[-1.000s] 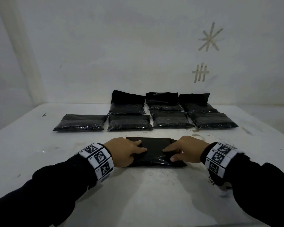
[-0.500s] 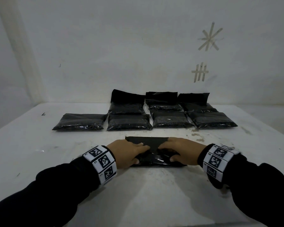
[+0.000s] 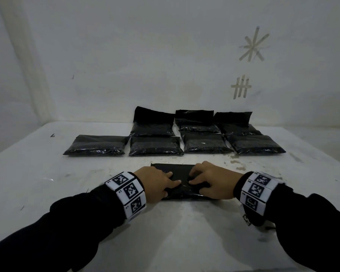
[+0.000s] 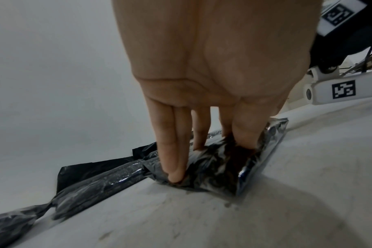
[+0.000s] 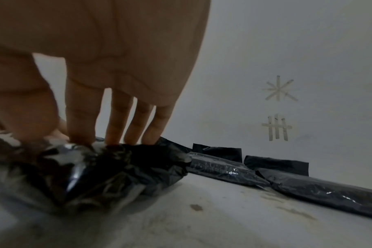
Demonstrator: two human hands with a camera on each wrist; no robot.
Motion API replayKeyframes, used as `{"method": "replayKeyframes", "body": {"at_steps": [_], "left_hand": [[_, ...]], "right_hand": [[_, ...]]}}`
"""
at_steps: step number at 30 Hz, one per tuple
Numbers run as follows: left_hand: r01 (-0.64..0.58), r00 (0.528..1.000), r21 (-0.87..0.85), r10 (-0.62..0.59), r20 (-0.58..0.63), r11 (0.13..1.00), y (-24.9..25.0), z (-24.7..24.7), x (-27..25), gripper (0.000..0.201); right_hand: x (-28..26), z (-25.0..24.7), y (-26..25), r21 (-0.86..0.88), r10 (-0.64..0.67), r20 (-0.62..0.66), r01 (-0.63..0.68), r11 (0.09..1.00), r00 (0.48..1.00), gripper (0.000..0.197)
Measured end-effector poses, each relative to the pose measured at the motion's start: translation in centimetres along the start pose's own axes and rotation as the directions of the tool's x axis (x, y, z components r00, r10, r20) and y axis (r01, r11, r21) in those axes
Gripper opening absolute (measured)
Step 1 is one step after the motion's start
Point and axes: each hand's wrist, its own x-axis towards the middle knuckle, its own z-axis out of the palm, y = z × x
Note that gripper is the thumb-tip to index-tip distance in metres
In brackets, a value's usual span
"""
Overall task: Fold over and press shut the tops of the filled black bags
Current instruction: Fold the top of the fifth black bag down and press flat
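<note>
Both hands, left hand [image 3: 157,182] and right hand [image 3: 214,180], press straight fingers [image 4: 174,161] on the bag [image 3: 182,190] at frame centre; pressing step underway, next probably another unsealed bag.

Bare white tabletop [image 3: 175,232] lies open across the lower frame between the two black sleeves, and more of it to the far left and far right. Above centre, a row of four flat shiny black filled bags [image 3: 155,147] bars the way; the gaps between them look too narrow for a hand. Three black bags with upright tops [image 3: 194,119] stand behind them against the white wall [image 3: 145,55]
</note>
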Motion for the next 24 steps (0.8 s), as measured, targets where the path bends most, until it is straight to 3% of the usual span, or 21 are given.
{"method": "replayKeyframes", "body": {"at_steps": [17, 21, 24], "left_hand": [[-0.057, 0.995, -0.158, 0.043, -0.092, 0.986, -1.8, -0.2, -0.2, 0.055], [-0.009, 0.985, -0.328, -0.048, -0.168, 0.945, -3.7, -0.7, -0.8, 0.054], [0.130, 0.976, -0.422, -0.191, -0.106, 0.897, -6.1, -1.2, -1.7, 0.053]], "right_hand": [[1.1, -0.5, -1.2, 0.069, 0.055, 0.032, -0.058, 0.996, 0.998, 0.042], [1.7, -0.9, -1.5, 0.074, 0.045, 0.032, -0.048, 0.996, 0.998, 0.041], [2.6, -1.2, -1.9, 0.069, 0.044, 0.034, -0.046, 0.997, 0.998, 0.041]]}}
